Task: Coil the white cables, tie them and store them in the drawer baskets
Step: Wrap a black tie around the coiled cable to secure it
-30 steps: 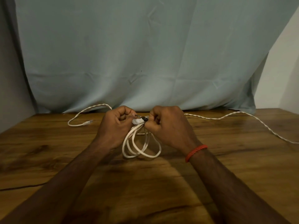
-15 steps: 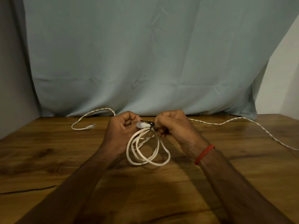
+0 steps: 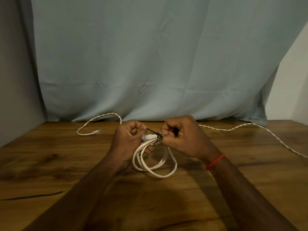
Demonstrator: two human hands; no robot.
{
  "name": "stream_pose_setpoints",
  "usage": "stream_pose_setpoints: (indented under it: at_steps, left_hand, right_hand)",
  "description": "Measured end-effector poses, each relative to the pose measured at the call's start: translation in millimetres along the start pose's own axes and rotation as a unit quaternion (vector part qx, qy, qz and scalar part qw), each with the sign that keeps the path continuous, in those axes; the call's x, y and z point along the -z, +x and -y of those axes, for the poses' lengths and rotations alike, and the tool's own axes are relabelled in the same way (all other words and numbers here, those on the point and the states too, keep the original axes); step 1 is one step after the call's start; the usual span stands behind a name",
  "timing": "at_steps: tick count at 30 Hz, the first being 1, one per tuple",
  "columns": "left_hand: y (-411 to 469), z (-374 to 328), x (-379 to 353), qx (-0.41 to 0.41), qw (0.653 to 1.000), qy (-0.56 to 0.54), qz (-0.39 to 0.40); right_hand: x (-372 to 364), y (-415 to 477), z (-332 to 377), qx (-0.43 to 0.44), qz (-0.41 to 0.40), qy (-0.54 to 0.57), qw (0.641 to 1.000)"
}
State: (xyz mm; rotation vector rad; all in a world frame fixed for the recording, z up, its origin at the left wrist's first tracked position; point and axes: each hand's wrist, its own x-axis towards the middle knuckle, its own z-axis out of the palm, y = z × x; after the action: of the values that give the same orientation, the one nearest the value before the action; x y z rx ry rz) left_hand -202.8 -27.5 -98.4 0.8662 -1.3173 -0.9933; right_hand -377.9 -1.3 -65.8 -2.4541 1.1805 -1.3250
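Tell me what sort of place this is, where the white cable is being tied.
Likely a makeshift indoor work or recording corner, not a fitted workshop: a wooden table, a pale cloth hung behind it as a backdrop, plain wall to the right, and a loose white cable trailing across the tabletop.

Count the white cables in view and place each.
2, likely: a coiled cable held by the left hand and right hand, and a twisted cable on the table behind them; they hide whether its left and right stretches join.
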Motion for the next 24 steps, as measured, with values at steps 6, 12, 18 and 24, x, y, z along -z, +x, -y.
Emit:
stream_pose_setpoints:
  at_steps: [6, 12, 18, 24]
  left_hand:
    - [-1, -5, 1, 0.027, 0.996, -0.078, 0.027]
    - [-2, -8, 0, 0.053, 0.984, -0.167, 0.021]
    - [-5, -10, -3, 0.09, 0.976, -0.192, 0.044]
    - [5, -1, 1, 0.125, 0.962, -0.232, 0.065]
  right_hand:
    - [-4, -1, -5, -0.028, -0.049, 0.051, 0.997]
    - [-12, 0, -7, 0.01, -0.034, 0.015, 0.999]
    - [-19, -4, -4, -0.028, 0.06, 0.056, 0.996]
    - [-21, -1, -3, -0.016, -0.035, 0.043, 0.998]
